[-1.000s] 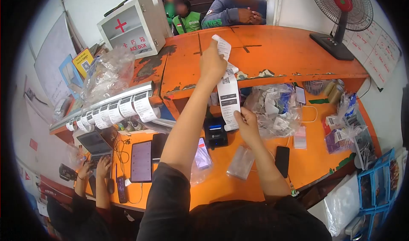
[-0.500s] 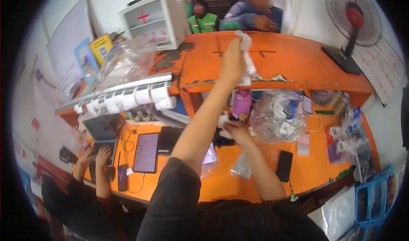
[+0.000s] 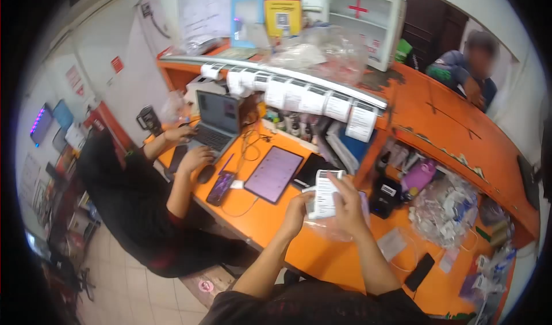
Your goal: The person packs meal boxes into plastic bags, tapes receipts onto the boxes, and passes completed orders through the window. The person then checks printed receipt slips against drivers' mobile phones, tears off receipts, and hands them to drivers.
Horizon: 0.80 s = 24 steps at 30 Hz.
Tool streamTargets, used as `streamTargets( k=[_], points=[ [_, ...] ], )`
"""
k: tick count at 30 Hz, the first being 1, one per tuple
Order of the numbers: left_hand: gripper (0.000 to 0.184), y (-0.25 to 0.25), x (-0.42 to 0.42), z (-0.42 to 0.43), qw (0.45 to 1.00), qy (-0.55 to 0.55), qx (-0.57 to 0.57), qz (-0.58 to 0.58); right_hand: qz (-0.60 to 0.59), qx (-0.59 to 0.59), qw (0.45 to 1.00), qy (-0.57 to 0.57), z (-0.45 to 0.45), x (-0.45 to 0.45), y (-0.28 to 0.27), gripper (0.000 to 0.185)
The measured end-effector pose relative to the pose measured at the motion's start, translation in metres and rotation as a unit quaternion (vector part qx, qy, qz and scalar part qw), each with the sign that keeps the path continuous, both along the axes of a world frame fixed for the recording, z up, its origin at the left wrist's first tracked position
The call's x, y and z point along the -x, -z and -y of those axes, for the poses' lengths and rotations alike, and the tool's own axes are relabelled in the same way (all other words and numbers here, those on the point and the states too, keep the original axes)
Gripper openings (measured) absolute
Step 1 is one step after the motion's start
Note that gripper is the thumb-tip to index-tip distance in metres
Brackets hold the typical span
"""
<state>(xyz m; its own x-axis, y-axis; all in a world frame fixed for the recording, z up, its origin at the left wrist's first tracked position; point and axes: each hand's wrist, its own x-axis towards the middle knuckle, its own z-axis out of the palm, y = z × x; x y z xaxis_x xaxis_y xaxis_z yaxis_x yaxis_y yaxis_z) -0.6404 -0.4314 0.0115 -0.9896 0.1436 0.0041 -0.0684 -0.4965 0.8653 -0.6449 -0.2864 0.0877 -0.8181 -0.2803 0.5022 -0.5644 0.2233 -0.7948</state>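
Note:
A white printed paper slip point(image 3: 325, 197) is held between both hands above the orange desk point(image 3: 310, 244). My left hand point(image 3: 296, 214) grips its left edge, and my right hand point(image 3: 349, 205) pinches its right side, the thumb near the top. Behind the slip are a black case point(image 3: 313, 172) and a tablet point(image 3: 274, 174) with a lit screen. Just right of my right hand, a black printer point(image 3: 385, 197) stands on the desk. Under my hands lies a clear plastic bag point(image 3: 330, 232), partly hidden.
A co-worker point(image 3: 132, 204) types at a laptop point(image 3: 217, 123) on the left. Paper slips point(image 3: 310, 99) hang from a rail point(image 3: 322, 82). A black phone point(image 3: 420, 272) and plastic bags point(image 3: 443, 210) are at the right. Beyond the raised counter point(image 3: 437, 106) is a person point(image 3: 468, 72).
The view has swung left. My left hand has come down from above the raised counter, and the long slip now appears gathered compactly between both hands.

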Motion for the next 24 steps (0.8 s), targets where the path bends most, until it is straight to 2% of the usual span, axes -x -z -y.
streamTargets(
  k=[2, 3, 4, 6, 7, 8, 10, 11, 12, 14, 16, 18, 19, 20, 21, 22, 23, 24],
  points=[
    [0.049, -0.022, -0.013, 0.028, 0.997, -0.056, 0.005, -0.054, -0.044, 0.003, 0.998, -0.045, 0.042, -0.002, -0.001, 0.044],
    [0.042, -0.039, -0.021, 0.046, 0.993, -0.065, 0.089, -0.050, -0.101, 0.004, 0.994, -0.047, 0.059, 0.005, 0.008, 0.043],
    [0.042, -0.042, -0.022, 0.061, 0.992, -0.073, 0.090, -0.050, -0.102, 0.005, 0.993, -0.055, 0.073, 0.004, 0.005, 0.043],
    [0.020, -0.046, -0.020, 0.087, 0.946, -0.148, 0.266, -0.115, 0.009, 0.033, 0.992, -0.122, 0.097, 0.002, -0.002, 0.043],
    [0.015, -0.052, -0.019, 0.099, 0.941, -0.179, 0.254, -0.134, 0.034, 0.039, 0.986, -0.159, 0.108, 0.006, 0.001, 0.043],
    [0.015, -0.054, -0.014, 0.123, 0.894, -0.183, 0.373, -0.168, 0.033, 0.037, 0.986, -0.161, 0.123, 0.012, 0.003, 0.043],
    [0.013, -0.068, -0.007, 0.152, 0.887, -0.202, 0.368, -0.193, -0.015, 0.089, 0.973, -0.214, 0.158, 0.026, -0.001, 0.042],
    [0.012, -0.070, 0.001, 0.172, 0.868, -0.206, 0.414, -0.182, -0.046, 0.096, 0.972, -0.210, 0.173, 0.033, -0.007, 0.038],
    [0.012, -0.073, 0.010, 0.185, 0.866, -0.230, 0.395, -0.203, -0.048, 0.092, 0.972, -0.210, 0.181, 0.043, -0.017, 0.038],
    [0.015, -0.092, 0.026, 0.206, 0.862, -0.262, 0.381, -0.206, -0.203, -0.085, 0.971, -0.097, 0.197, 0.071, -0.042, 0.033],
    [0.018, -0.115, 0.043, 0.234, 0.779, -0.216, 0.555, -0.197, 0.000, 0.019, 0.980, -0.196, 0.219, 0.107, -0.063, 0.027],
    [0.022, -0.120, 0.072, 0.251, 0.803, -0.230, 0.504, -0.218, -0.048, 0.072, 0.964, -0.253, 0.242, 0.145, -0.079, 0.023],
    [0.022, -0.131, 0.081, 0.258, 0.807, -0.222, 0.488, -0.248, -0.061, 0.015, 0.983, -0.173, 0.252, 0.158, -0.090, 0.020],
    [0.022, -0.129, 0.096, 0.268, 0.800, -0.240, 0.502, -0.224, 0.020, 0.046, 0.981, -0.188, 0.259, 0.166, -0.102, 0.021],
    [0.022, -0.138, 0.103, 0.273, 0.787, -0.248, 0.502, -0.259, -0.016, 0.037, 0.985, -0.169, 0.269, 0.196, -0.099, 0.021],
    [0.025, -0.151, 0.098, 0.270, 0.796, -0.269, 0.478, -0.257, -0.030, 0.059, 0.984, -0.166, 0.275, 0.201, -0.111, 0.019],
    [0.028, -0.153, 0.103, 0.278, 0.814, -0.252, 0.483, -0.201, -0.001, 0.045, 0.983, -0.178, 0.275, 0.209, -0.119, 0.017],
    [0.032, -0.151, 0.109, 0.284, 0.770, -0.289, 0.510, -0.252, -0.028, 0.008, 0.992, -0.122, 0.280, 0.206, -0.127, 0.021]
  ],
)
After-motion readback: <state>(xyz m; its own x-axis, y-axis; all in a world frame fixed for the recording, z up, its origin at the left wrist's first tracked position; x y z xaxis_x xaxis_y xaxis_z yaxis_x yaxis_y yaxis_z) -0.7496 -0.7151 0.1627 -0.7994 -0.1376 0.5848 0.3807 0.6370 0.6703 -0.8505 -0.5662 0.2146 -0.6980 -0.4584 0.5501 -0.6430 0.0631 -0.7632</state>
